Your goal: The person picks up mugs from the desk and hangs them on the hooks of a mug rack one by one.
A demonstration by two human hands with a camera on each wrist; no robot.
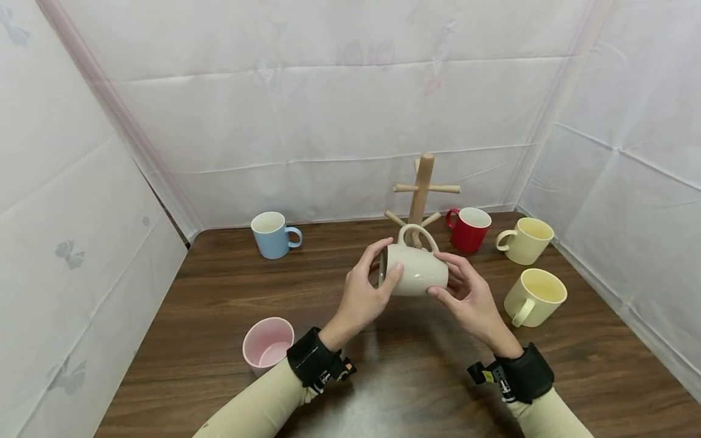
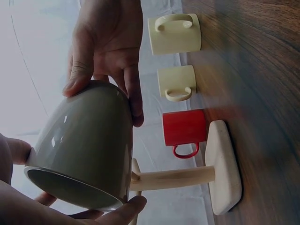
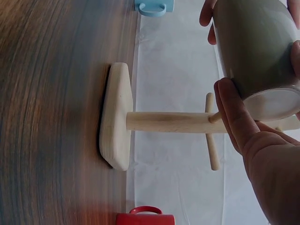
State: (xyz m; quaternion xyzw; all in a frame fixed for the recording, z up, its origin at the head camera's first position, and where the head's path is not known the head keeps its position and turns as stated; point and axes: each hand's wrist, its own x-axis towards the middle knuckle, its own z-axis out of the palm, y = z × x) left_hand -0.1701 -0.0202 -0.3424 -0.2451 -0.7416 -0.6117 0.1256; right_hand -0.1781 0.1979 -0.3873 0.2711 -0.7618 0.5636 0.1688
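Note:
A glossy off-white mug (image 1: 418, 271) is held in the air on its side, its handle pointing up and away in the head view. My left hand (image 1: 366, 291) grips it at the rim end, thumb on the outer wall. At the base end my right hand (image 1: 472, 299) holds it between thumb and fingers. The left wrist view shows the mug's open mouth (image 2: 75, 190) beside the left fingers; the right wrist view shows its pale base (image 3: 272, 104) by the right hand. Behind the mug stands a wooden mug tree (image 1: 421, 182), its pegs bare and its lower part partly hidden.
A blue mug (image 1: 271, 237) stands at the back left, a pink cup (image 1: 268, 344) near the left forearm. To the right are a red mug (image 1: 470, 231) and two yellow mugs, one farther back (image 1: 527, 242), one nearer (image 1: 535, 298). White cloth walls (image 1: 328, 121) enclose the wooden table (image 1: 208, 316).

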